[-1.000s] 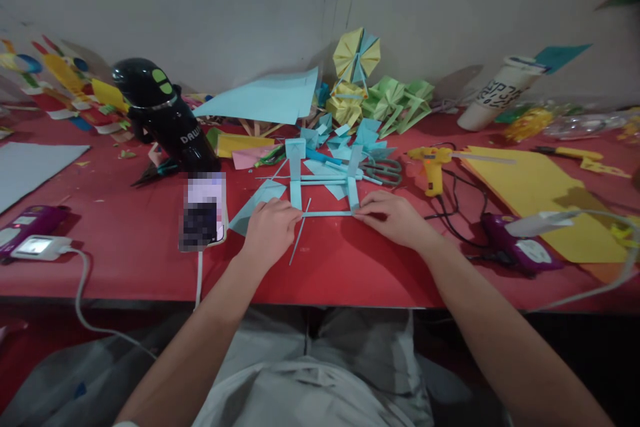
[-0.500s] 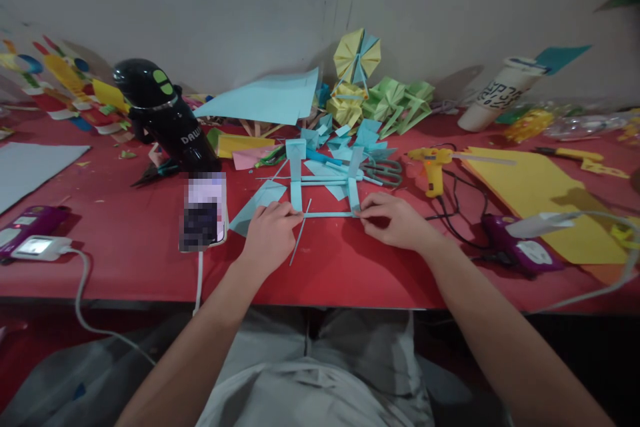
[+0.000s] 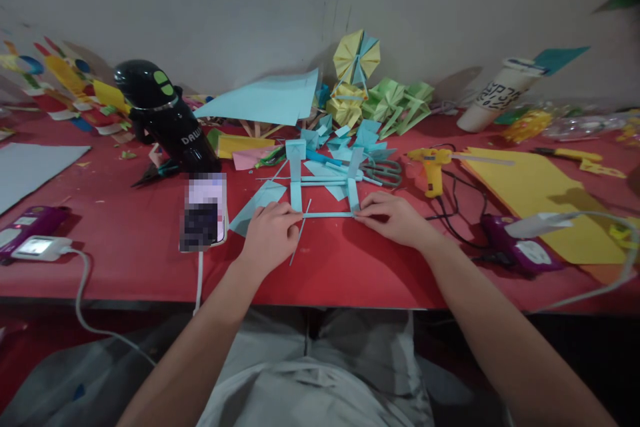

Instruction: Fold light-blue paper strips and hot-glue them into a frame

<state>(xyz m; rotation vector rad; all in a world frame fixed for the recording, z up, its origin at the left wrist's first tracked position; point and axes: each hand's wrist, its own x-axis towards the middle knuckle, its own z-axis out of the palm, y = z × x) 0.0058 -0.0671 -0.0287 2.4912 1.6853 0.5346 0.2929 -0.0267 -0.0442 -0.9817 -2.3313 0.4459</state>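
Observation:
A light-blue paper frame (image 3: 325, 180) made of folded strips lies flat on the red table (image 3: 125, 240). My left hand (image 3: 270, 232) has its fingers curled, pinching the left end of the frame's near strip (image 3: 327, 214). My right hand (image 3: 395, 217) rests on the table and pinches the right end of that same strip, where it meets the frame's right upright. A thin rolled blue paper stick (image 3: 300, 232) lies slanted beside my left fingers.
A phone (image 3: 203, 211) on a cable lies left of my left hand, with a black bottle (image 3: 165, 117) behind it. Scissors (image 3: 383, 172), a yellow glue gun (image 3: 433, 163), yellow paper (image 3: 540, 197) and a purple device (image 3: 515, 243) are to the right. Folded paper shapes (image 3: 380, 97) pile at the back.
Both hands stay on the near strip with only slight finger shifts; the right hand's fingers pressed back down onto the strip's end. The frame has not moved.

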